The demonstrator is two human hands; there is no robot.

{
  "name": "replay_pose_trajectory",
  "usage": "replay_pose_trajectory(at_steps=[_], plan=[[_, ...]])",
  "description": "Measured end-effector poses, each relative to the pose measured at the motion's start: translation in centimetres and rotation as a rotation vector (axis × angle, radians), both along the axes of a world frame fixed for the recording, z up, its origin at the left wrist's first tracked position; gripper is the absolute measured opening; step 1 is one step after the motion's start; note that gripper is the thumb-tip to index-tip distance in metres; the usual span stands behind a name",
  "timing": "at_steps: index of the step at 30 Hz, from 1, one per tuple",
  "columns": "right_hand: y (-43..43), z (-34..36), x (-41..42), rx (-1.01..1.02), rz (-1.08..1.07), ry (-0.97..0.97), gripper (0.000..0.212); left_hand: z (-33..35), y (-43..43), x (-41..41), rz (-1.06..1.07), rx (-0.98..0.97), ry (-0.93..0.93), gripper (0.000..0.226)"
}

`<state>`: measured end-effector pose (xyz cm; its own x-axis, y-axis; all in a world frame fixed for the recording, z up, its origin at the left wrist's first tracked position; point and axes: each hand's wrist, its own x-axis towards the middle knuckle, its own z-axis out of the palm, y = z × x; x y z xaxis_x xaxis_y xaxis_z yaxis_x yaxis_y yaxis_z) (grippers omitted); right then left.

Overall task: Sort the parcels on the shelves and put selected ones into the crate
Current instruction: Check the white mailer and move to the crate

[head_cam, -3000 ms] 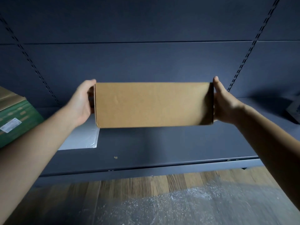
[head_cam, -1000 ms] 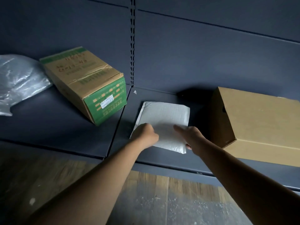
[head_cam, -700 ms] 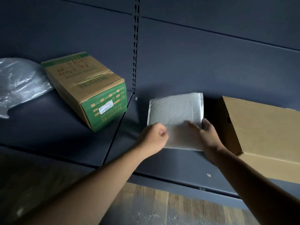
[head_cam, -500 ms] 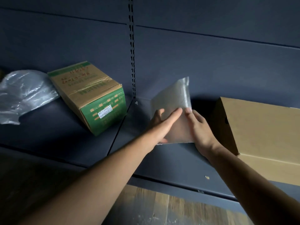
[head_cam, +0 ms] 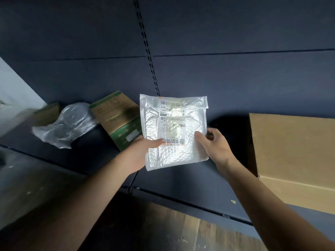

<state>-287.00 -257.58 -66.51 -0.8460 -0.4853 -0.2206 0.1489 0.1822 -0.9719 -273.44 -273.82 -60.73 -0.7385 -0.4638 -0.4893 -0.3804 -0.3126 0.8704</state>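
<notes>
A white bubble mailer [head_cam: 174, 131] is held upright in front of the dark shelf, its printed shipping label facing me. My left hand [head_cam: 139, 153] grips its lower left edge, thumb on the front. My right hand [head_cam: 215, 145] pinches its right edge. The mailer is lifted clear of the shelf board [head_cam: 181, 180]. No crate is in view.
On the shelf to the left lie a green and brown carton [head_cam: 117, 118], a crumpled clear plastic bag [head_cam: 67, 124] and a further brown box [head_cam: 48, 113]. A large plain cardboard box [head_cam: 293, 160] stands on the right. Wooden floor [head_cam: 199, 230] shows below the shelf edge.
The cardboard box was set down on the right. Both hands then took the flat mailer off the shelf, raised it and turned it so its label side faces me.
</notes>
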Motion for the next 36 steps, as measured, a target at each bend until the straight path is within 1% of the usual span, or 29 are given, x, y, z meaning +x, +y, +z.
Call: replay_pose_trajectory(at_steps=[1, 2, 3, 5, 6, 8, 9, 12, 13, 16, 20, 22, 23, 26, 28, 31, 33, 34, 35, 36], plan=[[-0.1, -0.6, 0.1, -0.022, 0.025, -0.015, 0.03, -0.7, -0.5, 0.0, 0.012, -0.062, -0.015, 0.052], [-0.3, -1.2, 0.1, -0.033, 0.032, 0.004, 0.031, -1.5, -1.0, 0.0, 0.013, -0.102, -0.042, 0.073], [-0.5, -1.7, 0.2, -0.032, 0.02, 0.026, 0.032, -2.5, -1.7, -0.1, -0.002, -0.124, -0.049, 0.081], [-0.7, -2.3, 0.5, -0.013, -0.027, 0.062, 0.025, -3.7, -2.1, -0.2, -0.03, -0.136, -0.022, 0.06], [-0.5, -2.3, 0.6, -0.008, -0.044, 0.078, 0.02, -3.9, -2.1, -0.2, -0.051, -0.138, -0.014, 0.061], [-0.1, -2.0, 0.7, 0.017, -0.067, 0.111, 0.014, -4.2, -2.2, -0.4, -0.104, -0.158, -0.005, 0.076], [0.1, -1.9, 0.7, 0.033, -0.073, 0.122, 0.012, -4.4, -2.3, -0.5, -0.14, -0.17, 0.0, 0.076], [0.8, -2.1, 0.5, 0.088, -0.111, 0.145, 0.012, -4.3, -2.5, -1.1, -0.243, -0.219, -0.007, 0.048], [1.0, -2.2, 0.4, 0.097, -0.127, 0.145, 0.012, -4.3, -2.6, -1.5, -0.25, -0.241, -0.005, 0.042], [1.3, -2.3, 0.7, 0.154, -0.181, 0.168, 0.01, -4.5, -2.6, -2.1, -0.305, -0.277, 0.028, 0.04], [1.9, -2.3, 1.2, 0.227, -0.248, 0.212, 0.018, -4.6, -2.1, -2.1, -0.378, -0.285, 0.025, 0.035], [2.2, -1.6, 1.5, 0.261, -0.253, 0.251, 0.012, -4.5, -2.3, -2.1, -0.391, -0.287, 0.029, 0.034], [2.3, -1.3, 1.6, 0.269, -0.255, 0.272, 0.012, -4.3, -2.4, -2.1, -0.397, -0.289, 0.033, 0.035], [2.5, 0.0, 1.8, 0.296, -0.252, 0.343, 0.015, -3.7, -2.9, -2.2, -0.391, -0.282, 0.066, 0.041], [2.3, 0.6, 1.7, 0.303, -0.26, 0.37, 0.016, -3.3, -3.2, -2.3, -0.358, -0.242, 0.096, 0.035], [1.4, 0.9, 1.4, 0.296, -0.324, 0.371, 0.029, -2.8, -3.6, -2.7, -0.27, -0.191, 0.133, 0.032], [0.8, 0.6, 1.4, 0.338, -0.379, 0.36, 0.037, -2.5, -3.7, -2.8, -0.194, -0.197, 0.095, 0.025], [0.6, 0.2, 1.5, 0.353, -0.393, 0.333, 0.041, -2.5, -3.7, -2.8, -0.174, -0.201, 0.057, 0.018], [0.5, -0.3, 1.6, 0.377, -0.39, 0.3, 0.044, -2.6, -3.8, -2.7, -0.17, -0.203, 0.011, 0.01], [0.6, -0.8, 1.8, 0.405, -0.374, 0.278, 0.046, -2.7, -3.9, -2.6, -0.174, -0.206, -0.033, 0.009]])
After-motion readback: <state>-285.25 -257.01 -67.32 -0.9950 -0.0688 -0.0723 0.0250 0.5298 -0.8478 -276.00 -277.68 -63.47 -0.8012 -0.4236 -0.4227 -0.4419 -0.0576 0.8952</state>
